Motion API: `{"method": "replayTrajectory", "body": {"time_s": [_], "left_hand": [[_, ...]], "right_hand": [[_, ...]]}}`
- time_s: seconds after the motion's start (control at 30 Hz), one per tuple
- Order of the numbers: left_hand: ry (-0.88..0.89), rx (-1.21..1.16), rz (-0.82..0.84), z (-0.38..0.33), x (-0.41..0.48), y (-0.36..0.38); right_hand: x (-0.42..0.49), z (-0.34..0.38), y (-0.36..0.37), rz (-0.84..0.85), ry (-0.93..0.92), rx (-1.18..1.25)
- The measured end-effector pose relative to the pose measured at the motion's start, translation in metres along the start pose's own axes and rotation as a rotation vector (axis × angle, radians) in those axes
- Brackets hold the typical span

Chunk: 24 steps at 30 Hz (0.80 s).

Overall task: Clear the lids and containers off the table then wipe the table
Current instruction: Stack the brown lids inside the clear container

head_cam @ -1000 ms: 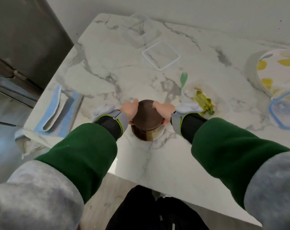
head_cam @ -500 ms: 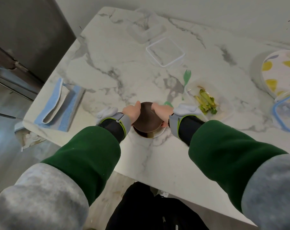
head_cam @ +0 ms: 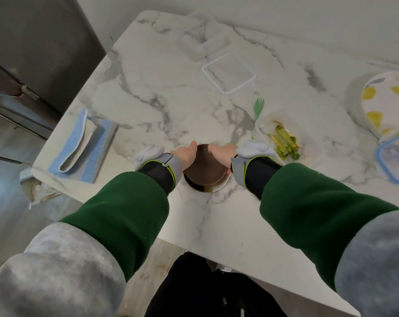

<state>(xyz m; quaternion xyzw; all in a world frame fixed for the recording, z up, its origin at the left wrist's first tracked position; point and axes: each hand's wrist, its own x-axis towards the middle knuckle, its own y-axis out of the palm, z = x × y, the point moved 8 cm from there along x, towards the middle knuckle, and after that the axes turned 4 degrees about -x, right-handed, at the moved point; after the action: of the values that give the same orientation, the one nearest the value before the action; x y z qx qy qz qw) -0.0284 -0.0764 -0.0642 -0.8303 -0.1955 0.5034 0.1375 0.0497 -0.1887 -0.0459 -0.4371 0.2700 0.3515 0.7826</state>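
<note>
A round metal container with a brown lid stands on the marble table near its front edge. My left hand holds the lid's left side and my right hand holds its right side; the fingers are hidden behind the lid. Farther back lie a clear square lid and a clear container. A clear tub with green food scraps sits right of my hands, with a green fork beside it.
A folded blue and white cloth lies at the table's left edge. A lemon-patterned bowl and a blue-rimmed lid are at the far right. A steel appliance stands left of the table.
Both hands have stayed on the brown lid. The view has drifted slightly, and the lid now covers more of the metal container.
</note>
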Motion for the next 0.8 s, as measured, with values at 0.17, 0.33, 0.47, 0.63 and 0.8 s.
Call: {"method": "replayTrajectory", "body": {"time_s": [0.17,0.33,0.47,0.63,0.8], "left_hand": [[0.037,0.204,0.029,-0.005,-0.005,-0.002],[0.025,0.193,0.019,-0.003,-0.01,0.002],[0.045,0.153,-0.015,-0.005,-0.014,0.001],[0.093,0.248,-0.161,-0.027,-0.025,-0.022],[0.209,0.226,-0.18,-0.055,-0.025,-0.041]], "right_hand": [[-0.002,-0.001,-0.009,-0.007,-0.02,-0.075],[-0.004,-0.005,-0.009,0.024,-0.042,-0.077],[0.001,-0.005,-0.019,-0.012,-0.083,-0.112],[-0.003,0.014,-0.043,-0.113,-0.194,-0.184],[-0.008,0.054,-0.042,-0.111,-0.299,-0.247]]}}
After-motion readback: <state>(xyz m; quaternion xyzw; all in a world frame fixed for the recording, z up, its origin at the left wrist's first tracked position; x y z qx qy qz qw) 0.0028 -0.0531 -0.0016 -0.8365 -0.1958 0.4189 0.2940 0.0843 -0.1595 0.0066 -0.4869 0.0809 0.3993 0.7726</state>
